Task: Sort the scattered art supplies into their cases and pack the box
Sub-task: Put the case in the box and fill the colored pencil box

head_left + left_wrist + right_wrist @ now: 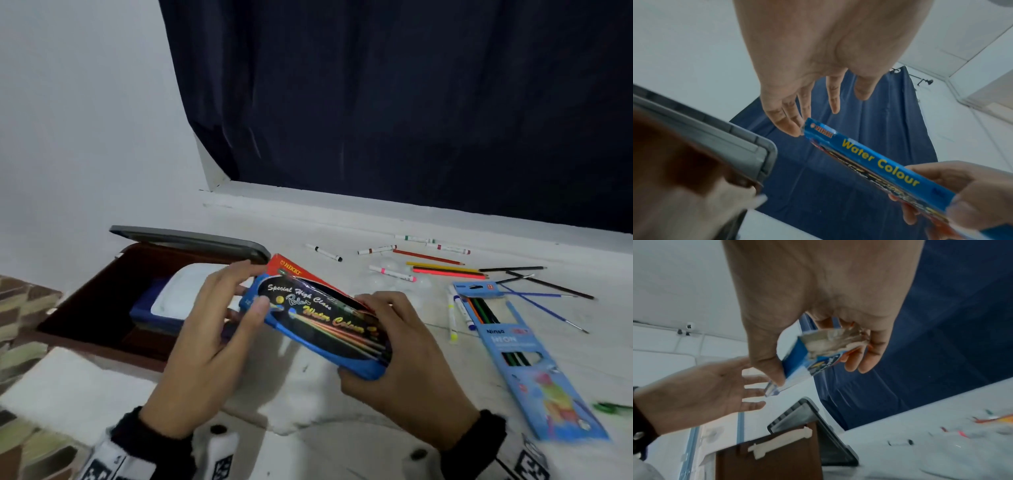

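A blue water colour pen case (325, 318) with a red flap is held tilted above the table, beside the brown box (85, 318). My right hand (373, 339) grips its near right end, thumb below and fingers over the top. My left hand (255, 286) has straight fingers, and their tips touch the case's far left end. In the left wrist view the left hand's fingertips (795, 129) meet the corner of the case (879, 162). The right wrist view shows my right hand (820, 369) wrapped round the case's open end (797, 363).
The box's grey lid (191, 241) stands open, and a blue-and-white case (178, 298) lies inside. Several markers, pencils (445, 270) and brushes lie scattered on the white table at the right. A light blue neon pencil box (534, 370) lies near the right edge.
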A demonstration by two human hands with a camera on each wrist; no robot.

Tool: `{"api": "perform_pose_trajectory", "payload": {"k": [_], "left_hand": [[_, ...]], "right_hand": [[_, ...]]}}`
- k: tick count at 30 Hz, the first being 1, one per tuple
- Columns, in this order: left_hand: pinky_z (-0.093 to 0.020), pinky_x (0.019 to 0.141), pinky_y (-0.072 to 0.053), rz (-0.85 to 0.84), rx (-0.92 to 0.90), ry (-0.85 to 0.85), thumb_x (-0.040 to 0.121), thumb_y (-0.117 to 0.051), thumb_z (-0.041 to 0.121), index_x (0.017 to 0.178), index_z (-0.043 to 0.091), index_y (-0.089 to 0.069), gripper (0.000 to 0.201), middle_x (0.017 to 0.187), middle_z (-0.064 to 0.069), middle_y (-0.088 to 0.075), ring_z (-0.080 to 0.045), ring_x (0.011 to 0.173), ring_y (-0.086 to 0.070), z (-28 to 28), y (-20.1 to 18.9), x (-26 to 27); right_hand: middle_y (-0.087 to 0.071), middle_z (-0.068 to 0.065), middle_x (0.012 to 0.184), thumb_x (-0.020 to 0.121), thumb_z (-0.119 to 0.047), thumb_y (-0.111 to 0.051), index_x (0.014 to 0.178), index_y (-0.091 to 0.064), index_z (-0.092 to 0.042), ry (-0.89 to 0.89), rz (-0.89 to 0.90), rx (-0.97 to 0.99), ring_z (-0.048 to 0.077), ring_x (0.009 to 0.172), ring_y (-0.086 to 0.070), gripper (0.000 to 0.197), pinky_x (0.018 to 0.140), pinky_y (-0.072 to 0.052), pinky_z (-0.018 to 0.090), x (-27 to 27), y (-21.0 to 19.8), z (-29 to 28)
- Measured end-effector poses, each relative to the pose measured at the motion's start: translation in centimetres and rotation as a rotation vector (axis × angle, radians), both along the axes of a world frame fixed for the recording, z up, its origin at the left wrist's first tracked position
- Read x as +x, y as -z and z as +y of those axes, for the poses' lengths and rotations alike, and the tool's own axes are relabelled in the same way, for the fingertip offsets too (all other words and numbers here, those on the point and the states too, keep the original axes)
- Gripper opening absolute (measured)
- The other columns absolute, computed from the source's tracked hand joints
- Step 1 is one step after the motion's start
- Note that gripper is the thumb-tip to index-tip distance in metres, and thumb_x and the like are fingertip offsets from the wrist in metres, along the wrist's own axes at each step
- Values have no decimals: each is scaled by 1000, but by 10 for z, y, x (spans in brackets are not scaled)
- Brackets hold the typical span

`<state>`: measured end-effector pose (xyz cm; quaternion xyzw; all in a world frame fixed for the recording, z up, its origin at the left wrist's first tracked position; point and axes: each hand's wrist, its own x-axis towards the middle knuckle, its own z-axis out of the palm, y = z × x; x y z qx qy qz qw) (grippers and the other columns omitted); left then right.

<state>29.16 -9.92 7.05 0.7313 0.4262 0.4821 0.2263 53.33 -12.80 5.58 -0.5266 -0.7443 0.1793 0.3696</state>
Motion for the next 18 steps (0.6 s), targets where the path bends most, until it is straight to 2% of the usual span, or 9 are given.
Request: {"api": "perform_pose_trajectory", "payload": {"k": [2,3,5,7,9,11,13,16,18], "left_hand": [[-41,85,-56,-23,20,-29,97,-45,47,126,42,-54,31,125,11,-56,-20,114,-58,9,-6,-36],[-41,82,-57,-34,20,-37,97,-44,48,125,43,-55,30,121,10,-57,-21,110,-59,14,-8,-55],[-35,82,-56,-16,41,-56,98,-43,49,126,41,-55,32,117,7,-58,-21,106,-61,26,-8,-98],[-32,87,-50,28,55,-78,98,-42,49,127,34,-56,35,116,5,-59,-21,104,-60,37,-5,-139],[-29,91,-45,74,30,-81,97,-41,51,127,31,-57,39,117,7,-59,-18,105,-59,46,0,-175],[-21,93,-42,108,-29,-58,93,-40,56,123,35,-59,40,120,11,-61,-10,107,-59,53,6,-203],[-10,92,-39,144,-97,-14,91,-40,60,118,42,-60,38,121,17,-62,-1,112,-58,57,10,-221],[-2,88,-37,226,-189,59,95,-37,62,117,53,-56,30,120,24,-61,7,114,-56,66,15,-237],[-8,89,-40,343,-258,116,92,-31,70,120,61,-47,33,122,29,-55,9,114,-53,73,19,-243]], "right_hand": [[-48,-15,119,63,-42,-82,128,-51,-30,-23,39,46,1,106,-58,73,85,-50,16,-34,-11,6],[-52,-15,117,64,-40,-83,127,-54,-30,-31,58,59,1,105,-59,70,86,-50,16,-53,-15,10],[-57,-16,113,66,-42,-82,121,-58,-33,-37,81,55,3,104,-61,61,86,-51,19,-93,-23,17],[-62,-19,108,71,-51,-77,116,-61,-36,-47,67,4,4,102,-61,50,85,-51,22,-131,-29,23],[-66,-17,98,79,-59,-69,106,-65,-36,-54,53,-56,4,92,-62,36,77,-50,23,-161,-35,30],[-67,-7,82,85,-62,-60,96,-67,-32,-46,82,-139,7,70,-60,33,64,-48,25,-181,-40,37],[-62,2,71,86,-62,-57,91,-68,-27,-32,120,-237,8,55,-47,37,53,-39,21,-197,-44,41],[-54,-2,63,89,-62,-53,89,-66,-22,-36,44,-362,5,51,-41,42,51,-34,18,-215,-41,47],[-55,-6,64,90,-62,-52,90,-64,-23,-42,-30,-427,6,51,-43,42,51,-35,17,-225,-34,53]]}}
